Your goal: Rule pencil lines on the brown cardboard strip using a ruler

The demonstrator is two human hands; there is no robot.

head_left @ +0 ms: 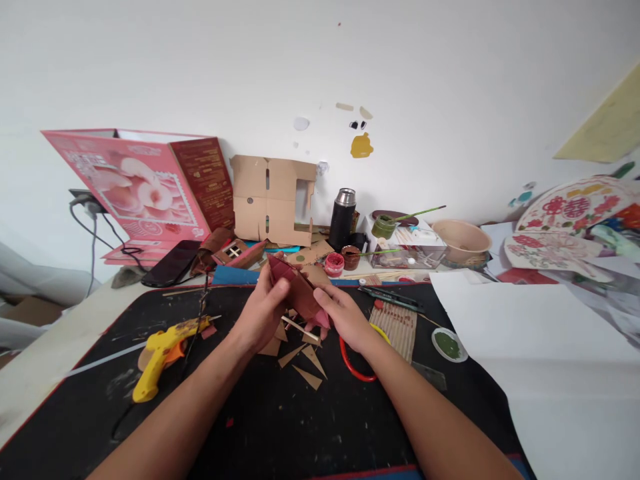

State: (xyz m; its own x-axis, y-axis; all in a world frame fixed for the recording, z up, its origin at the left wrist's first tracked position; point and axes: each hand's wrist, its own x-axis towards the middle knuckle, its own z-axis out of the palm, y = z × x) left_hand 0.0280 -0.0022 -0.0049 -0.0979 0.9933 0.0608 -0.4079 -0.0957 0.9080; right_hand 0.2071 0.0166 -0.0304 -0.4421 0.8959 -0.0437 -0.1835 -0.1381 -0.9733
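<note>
Between both hands, above the black mat (280,440), is a small reddish-brown painted cardboard piece (300,293) with a pinkish-red edge. My left hand (265,307) grips its left side, thumb on the near face. On the lower right side, my right hand (343,313) holds it with the fingertips, some of them hidden behind it. A thin pale stick (300,328) shows just below the piece. Triangular cardboard scraps (307,378) lie on the mat underneath. Red-and-yellow-handled scissors (357,375) lie partly under my right wrist.
At left lies a yellow hot glue gun (157,360) with its glue stick and cord. Corrugated cardboard (397,330), a cutter knife (393,299) and a lid of green paint (449,345) lie right. Behind stand a black thermos (343,223), paint jars (334,264) and a pink box (145,187).
</note>
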